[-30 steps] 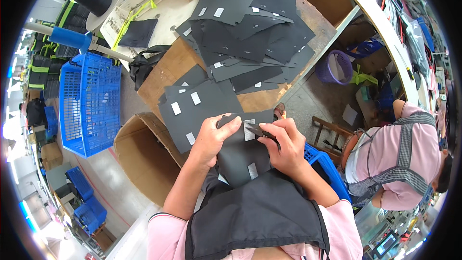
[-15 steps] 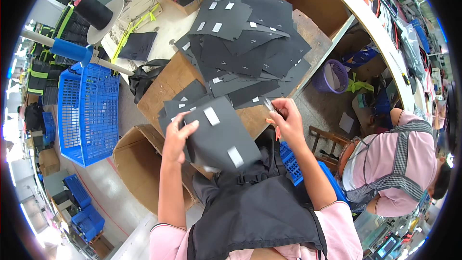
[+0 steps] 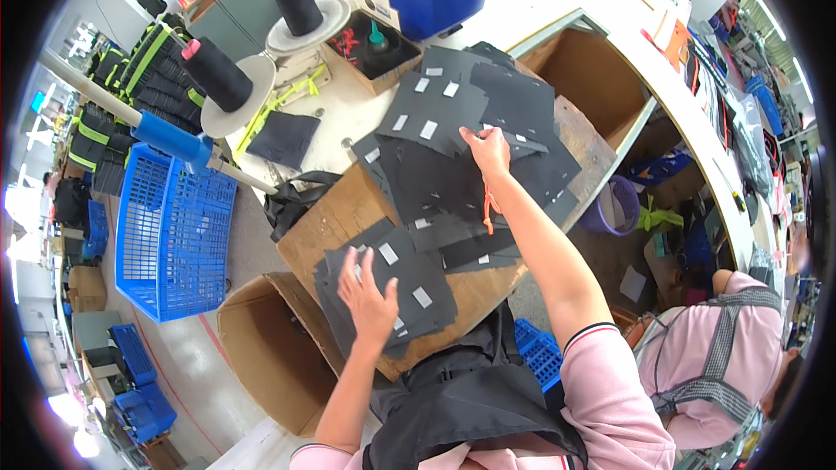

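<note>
My left hand [image 3: 370, 303] is spread open over a small stack of dark grey fabric panels [image 3: 424, 276] with white patches, on the near part of the wooden board. My right hand [image 3: 489, 151] is stretched forward over a larger, untidy pile of similar panels [image 3: 435, 178]. Its fingers are closed, with the fingertips at the edge of an upper panel; whether they pinch it I cannot tell. An orange cord [image 3: 488, 209] dangles from this hand, belonging to the small thread snips tucked inside it, whose blades are hidden now.
A cardboard box [image 3: 252, 357] stands left of the wooden board [image 3: 305, 228], with a blue crate [image 3: 174, 235] beyond. Black thread cones [image 3: 218, 77] and a tray [image 3: 383, 70] are at the back. A purple basket [image 3: 620, 209] sits right. A co-worker [image 3: 714, 365] is close at the right.
The panel my left hand held now lies on the near stack, and that hand has opened. My right hand has moved forward to the far pile. The view has shifted.
</note>
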Action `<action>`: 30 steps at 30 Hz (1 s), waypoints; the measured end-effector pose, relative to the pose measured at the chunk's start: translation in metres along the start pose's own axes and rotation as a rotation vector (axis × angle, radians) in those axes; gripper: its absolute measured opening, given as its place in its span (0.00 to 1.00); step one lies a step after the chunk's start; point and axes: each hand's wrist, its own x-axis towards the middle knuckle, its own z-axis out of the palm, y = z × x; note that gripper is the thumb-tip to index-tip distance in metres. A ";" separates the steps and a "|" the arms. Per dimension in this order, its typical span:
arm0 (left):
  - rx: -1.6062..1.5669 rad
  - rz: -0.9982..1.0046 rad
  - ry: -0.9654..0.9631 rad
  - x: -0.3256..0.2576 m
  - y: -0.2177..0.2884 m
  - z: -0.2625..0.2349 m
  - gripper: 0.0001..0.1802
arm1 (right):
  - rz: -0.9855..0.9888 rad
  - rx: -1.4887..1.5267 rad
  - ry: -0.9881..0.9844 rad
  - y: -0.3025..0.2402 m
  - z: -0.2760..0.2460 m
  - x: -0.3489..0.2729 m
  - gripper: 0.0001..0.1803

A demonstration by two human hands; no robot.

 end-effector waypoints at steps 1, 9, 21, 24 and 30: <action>-0.169 -0.028 -0.005 -0.001 0.005 -0.001 0.37 | 0.035 -0.007 0.008 -0.009 0.008 0.004 0.30; -1.363 -0.580 -0.298 0.056 0.026 0.033 0.24 | 0.181 0.796 -0.331 -0.014 -0.006 -0.001 0.09; -2.175 -0.666 -1.036 0.033 0.000 0.071 0.47 | 0.323 0.824 -0.759 0.084 -0.181 -0.187 0.13; -2.004 -0.618 -1.184 0.046 0.036 0.043 0.32 | 0.253 0.825 -0.792 0.147 -0.192 -0.195 0.12; -1.372 -0.496 -0.893 0.025 0.062 0.007 0.13 | -0.169 0.347 -0.260 0.175 -0.175 -0.225 0.06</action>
